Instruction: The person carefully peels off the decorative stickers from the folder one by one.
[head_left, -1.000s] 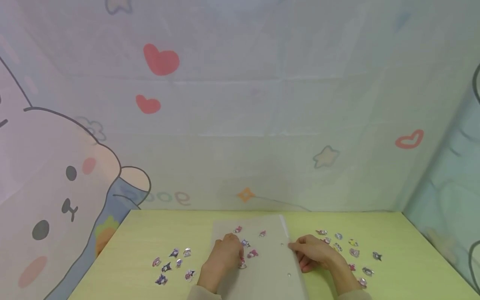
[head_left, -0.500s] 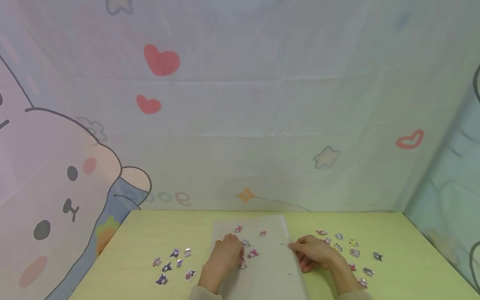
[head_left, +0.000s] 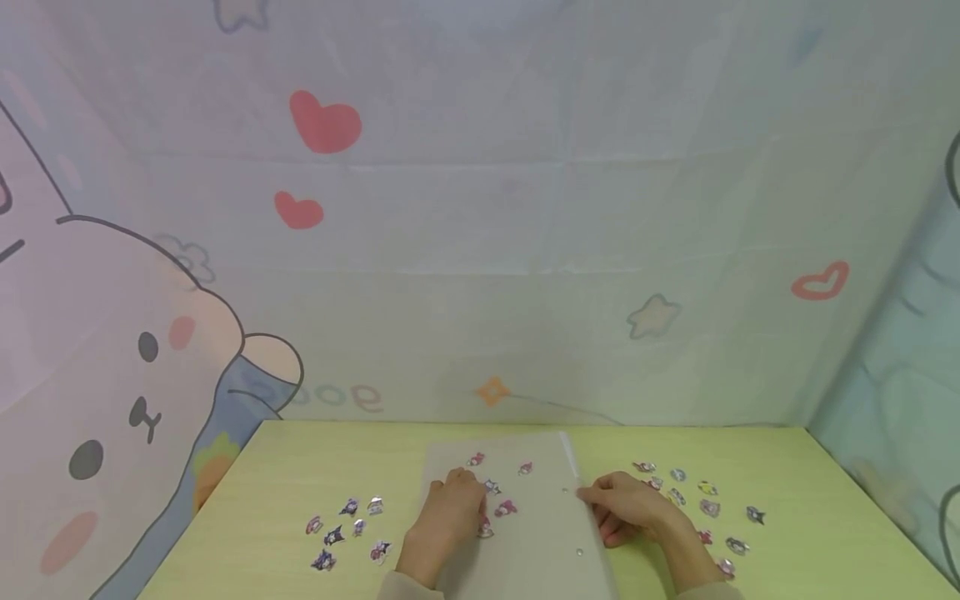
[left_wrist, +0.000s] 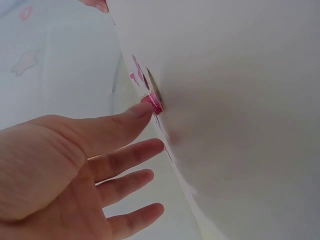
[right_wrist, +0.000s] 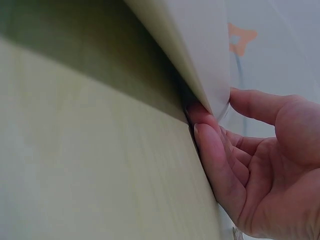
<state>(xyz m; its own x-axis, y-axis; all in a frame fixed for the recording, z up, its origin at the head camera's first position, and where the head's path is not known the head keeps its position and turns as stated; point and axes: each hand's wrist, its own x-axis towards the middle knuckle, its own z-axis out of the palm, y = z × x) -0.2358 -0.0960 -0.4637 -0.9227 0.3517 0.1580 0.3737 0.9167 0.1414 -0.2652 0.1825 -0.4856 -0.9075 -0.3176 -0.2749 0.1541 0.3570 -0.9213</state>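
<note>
A white booklet (head_left: 532,550) lies on the table, with two small round studs along its right side and several pink and purple cartoon stickers on it. My left hand (head_left: 448,517) is over its left half. In the left wrist view, the thumb touches the end of a pink sticker (left_wrist: 154,102), whose edge stands off the page; three fingers stretch out below, and the index finger is hidden. It appears to pinch the sticker. My right hand (head_left: 626,504) holds the booklet's right edge. In the right wrist view, its thumb is above the lifted edge (right_wrist: 202,60) and curled fingers are beneath.
Several loose stickers (head_left: 333,535) lie left of the booklet on the yellow-green table (head_left: 277,467). A further scatter of stickers (head_left: 708,506) spreads to the right, some beside the right forearm. A printed curtain (head_left: 480,250) hangs behind the table's back edge.
</note>
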